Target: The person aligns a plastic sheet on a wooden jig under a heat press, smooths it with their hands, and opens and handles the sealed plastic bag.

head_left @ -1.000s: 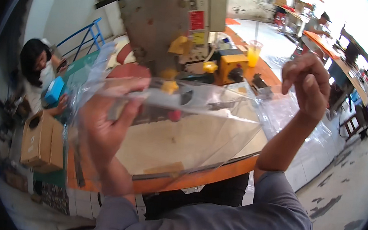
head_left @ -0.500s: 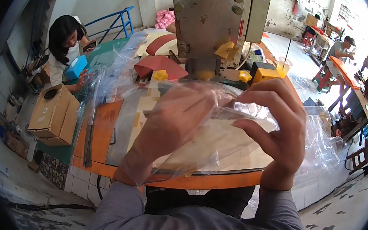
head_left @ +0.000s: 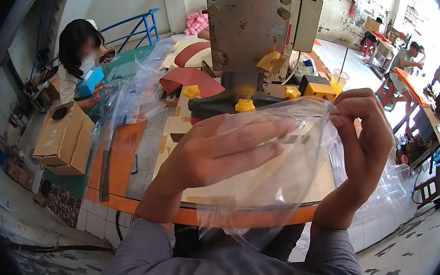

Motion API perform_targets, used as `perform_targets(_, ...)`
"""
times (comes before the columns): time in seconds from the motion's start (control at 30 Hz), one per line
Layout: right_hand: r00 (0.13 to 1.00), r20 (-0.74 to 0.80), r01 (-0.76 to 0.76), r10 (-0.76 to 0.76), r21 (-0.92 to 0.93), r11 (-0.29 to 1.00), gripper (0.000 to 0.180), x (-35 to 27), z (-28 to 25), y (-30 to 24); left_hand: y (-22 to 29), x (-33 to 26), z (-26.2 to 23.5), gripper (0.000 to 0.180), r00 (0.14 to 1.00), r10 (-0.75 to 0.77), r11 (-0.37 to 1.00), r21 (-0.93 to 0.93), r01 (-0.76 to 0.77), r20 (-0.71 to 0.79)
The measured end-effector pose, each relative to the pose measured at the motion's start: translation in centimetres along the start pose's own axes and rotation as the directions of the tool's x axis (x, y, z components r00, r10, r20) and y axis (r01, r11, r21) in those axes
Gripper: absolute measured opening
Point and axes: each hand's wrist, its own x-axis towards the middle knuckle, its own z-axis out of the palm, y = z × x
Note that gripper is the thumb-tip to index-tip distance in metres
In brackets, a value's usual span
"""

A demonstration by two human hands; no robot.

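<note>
A clear plastic bag or sheet hangs above the front of the work table, its lower end drooping over the orange edge. At its upper right corner my right hand is closed, thumb and fingers pinching the plastic. My left hand has its fingers stretched out toward the right, lying against the plastic; I cannot tell whether they are inside it or only behind it. Beneath the plastic lies a pale board with brown tape patches. Just beyond my hands are yellow star-shaped knobs on a dark green machine part.
A metal press stands ahead, with curved red pieces at its left. More clear plastic lies on the right. At left are a cardboard box and a person holding a blue box. Another person sits far right.
My right hand has moved right and up and closed on the plastic's edge, drawing it along. My left hand's fingers are now straightened. The plastic no longer covers my left wrist.
</note>
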Motion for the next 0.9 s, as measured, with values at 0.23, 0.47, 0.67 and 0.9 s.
perform_targets(0.23, 0.971, -0.169, -0.151, 0.167, 0.106, 0.983, 0.007, -0.4, 0.6, 0.4, -0.6, -0.1, -0.4, 0.023, 0.972, 0.153, 0.988, 0.056, -0.145, -0.180)
perform_targets(0.47, 0.931, -0.235, -0.215, 0.280, 0.268, 0.939, 0.004, -0.7, 1.1, 1.8, 1.5, 0.0, 1.5, 0.012, 0.705, -0.690, 0.601, -0.673, 0.431, -0.165)
perform_targets(0.67, 0.981, -0.059, -0.167, 0.186, 0.233, 0.958, 0.019, -0.4, -0.7, 1.4, 0.9, -0.6, 0.3, 0.022, 0.746, -0.666, 0.566, -0.661, 0.492, -0.014)
perform_targets(0.9, 0.986, -0.117, 0.134, -0.118, 0.146, 0.980, 0.056, -0.2, 0.6, 0.4, 0.6, -1.0, 0.0, 0.016, 0.741, -0.671, 0.540, -0.673, 0.506, 0.018)
